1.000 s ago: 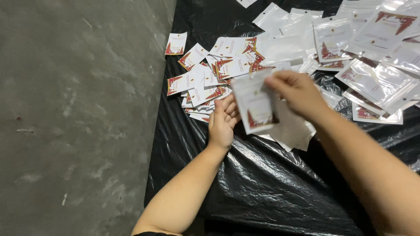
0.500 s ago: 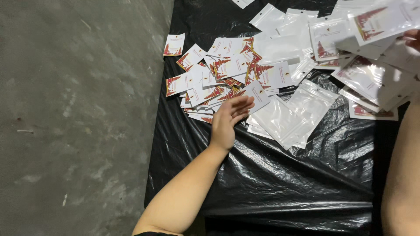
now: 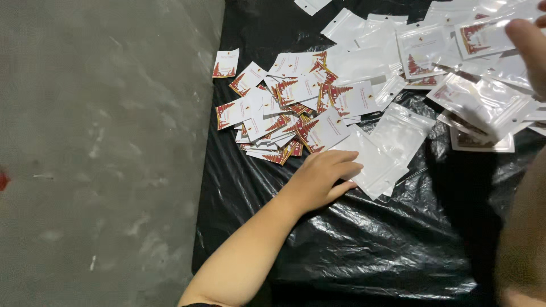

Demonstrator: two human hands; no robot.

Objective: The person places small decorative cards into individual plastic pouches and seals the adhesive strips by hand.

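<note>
Taking the black plastic sheet (image 3: 352, 250) as the landmark: off its left edge lies bare grey concrete floor (image 3: 96, 153). A single white card with a red tree-shaped print (image 3: 226, 63) sits alone at the sheet's upper left edge and looks likely to slide onto the floor if the sheet is tugged. Just right of it spreads a loose heap of the same printed cards (image 3: 284, 111), overlapping at all angles; a careless sweep could scatter them or pick up two at once.

The left hand (image 3: 321, 179) rests flat near the sheet's middle, fingers together and lightly curled, its tips touching an empty clear zip pouch (image 3: 375, 162) just below the heap. The slick pouches could slip on the glossy sheet.

Toward the sheet's upper right lie filled pouches (image 3: 483, 102), cards sealed inside, piled loosely. The right hand (image 3: 529, 45), at the far right edge, touches one filled pouch (image 3: 483, 35); whether it pinches it cannot be told.
</note>
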